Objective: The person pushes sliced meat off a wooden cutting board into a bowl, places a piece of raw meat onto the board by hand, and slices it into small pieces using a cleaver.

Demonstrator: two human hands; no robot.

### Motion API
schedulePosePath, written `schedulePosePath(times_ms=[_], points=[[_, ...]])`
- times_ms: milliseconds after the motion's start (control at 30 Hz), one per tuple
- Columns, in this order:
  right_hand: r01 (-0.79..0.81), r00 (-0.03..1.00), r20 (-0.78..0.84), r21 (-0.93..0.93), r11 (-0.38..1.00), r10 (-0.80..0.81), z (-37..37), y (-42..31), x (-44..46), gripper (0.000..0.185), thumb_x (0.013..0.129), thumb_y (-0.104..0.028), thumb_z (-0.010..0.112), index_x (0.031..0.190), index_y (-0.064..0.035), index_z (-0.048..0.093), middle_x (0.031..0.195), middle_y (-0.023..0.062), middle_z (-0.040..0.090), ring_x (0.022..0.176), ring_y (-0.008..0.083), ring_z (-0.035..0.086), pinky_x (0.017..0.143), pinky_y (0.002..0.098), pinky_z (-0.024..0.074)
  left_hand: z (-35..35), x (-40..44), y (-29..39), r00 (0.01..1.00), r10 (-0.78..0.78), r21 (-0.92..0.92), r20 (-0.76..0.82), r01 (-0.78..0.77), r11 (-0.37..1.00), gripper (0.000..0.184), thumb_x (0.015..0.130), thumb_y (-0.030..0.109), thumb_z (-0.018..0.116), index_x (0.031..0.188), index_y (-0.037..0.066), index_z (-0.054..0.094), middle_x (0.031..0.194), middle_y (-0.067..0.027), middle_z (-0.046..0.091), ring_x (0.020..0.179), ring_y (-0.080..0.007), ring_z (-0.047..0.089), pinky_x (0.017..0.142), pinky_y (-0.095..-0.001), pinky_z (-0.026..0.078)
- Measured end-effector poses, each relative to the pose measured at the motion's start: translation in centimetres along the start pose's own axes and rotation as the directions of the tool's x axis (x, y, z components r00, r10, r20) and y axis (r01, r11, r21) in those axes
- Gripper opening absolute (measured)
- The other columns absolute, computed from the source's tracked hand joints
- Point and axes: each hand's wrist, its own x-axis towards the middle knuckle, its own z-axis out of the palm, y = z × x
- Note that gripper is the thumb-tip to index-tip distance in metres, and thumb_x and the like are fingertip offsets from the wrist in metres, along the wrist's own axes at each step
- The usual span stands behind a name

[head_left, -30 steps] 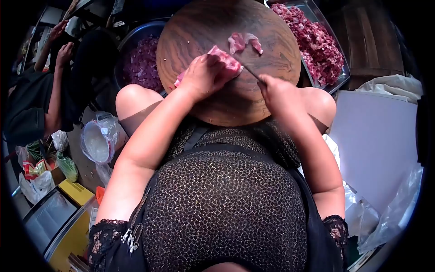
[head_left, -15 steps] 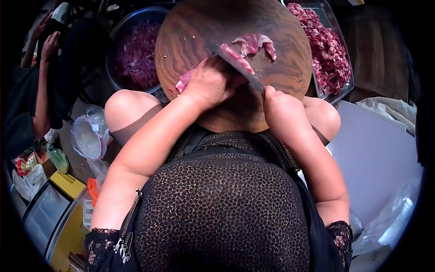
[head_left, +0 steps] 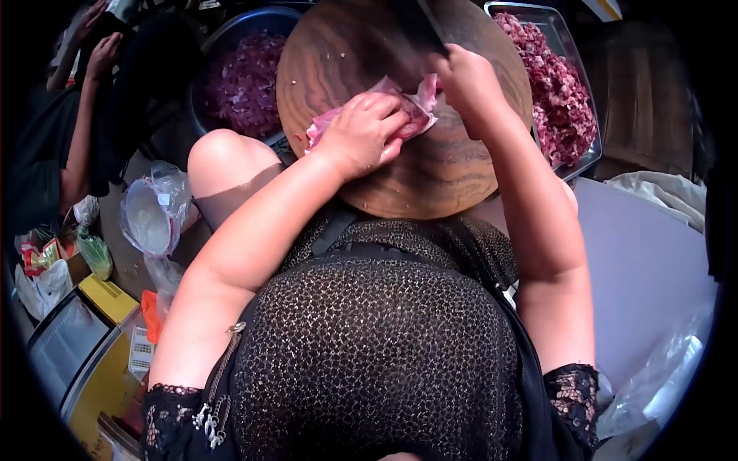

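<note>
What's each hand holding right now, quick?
Left hand: curled over a piece of meat, holding it on the round board.
Right hand: closed, holding the knife, its blade blurred.

a round wooden chopping board [head_left: 430, 180], its grain dark and wavy, carries a slab of pink meat [head_left: 417, 123], partly covered, lying slantwise across the middle and left. a strip of meat [head_left: 428, 90] stands up at the slab's right end; whether it is joined cannot be told. small pale crumbs [head_left: 342, 55] lie toward the left side. farther left, the brownish floor [head_left: 132, 270] bears a plastic-draped bucket [head_left: 147, 223].
</note>
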Motion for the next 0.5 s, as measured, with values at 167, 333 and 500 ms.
schedulePosePath(times_ms=[167,333,500], points=[[0.036,0.997,0.071,-0.141,0.989,-0.026,-3.0,1.8,-8.7,0.029,0.096,-0.028,0.054,0.102,-0.0027,0.064,0.087,0.0253,0.067,0.086,0.0434,0.064,0.077,0.0511,0.0508,0.7,-0.6,-0.4,0.999,0.02,0.032,-0.033,-0.019,0.999,0.039,0.07,0.017,0.073,0.109,0.011,0.068,0.113,-0.0098,0.059,0.107,-0.0316,0.057,0.098,-0.0441,0.046],[-0.038,0.957,0.268,-0.268,0.963,0.112,-2.5,3.4,-14.7,0.023,0.097,-0.023,0.053,0.098,-0.0024,0.062,0.082,0.0243,0.066,0.079,0.0432,0.064,0.07,0.0515,0.0497,0.4,-0.4,0.0,1.0,0.005,0.022,0.021,-0.005,1.0,0.036,0.07,0.016,0.072,0.106,0.011,0.069,0.114,-0.011,0.059,0.114,-0.0328,0.055,0.101,-0.0455,0.045],[0.092,0.989,0.135,-0.235,0.968,-0.062,2.3,1.4,-8.8,0.017,0.088,-0.014,0.053,0.087,-0.0006,0.064,0.082,0.0229,0.068,0.081,0.041,0.067,0.072,0.0496,0.0536,0.7,0.2,0.2,0.996,-0.003,0.065,0.085,-0.003,0.998,0.039,0.072,0.016,0.07,0.111,0.014,0.069,0.12,-0.0099,0.059,0.123,-0.0327,0.051,0.106,-0.0445,0.04]])
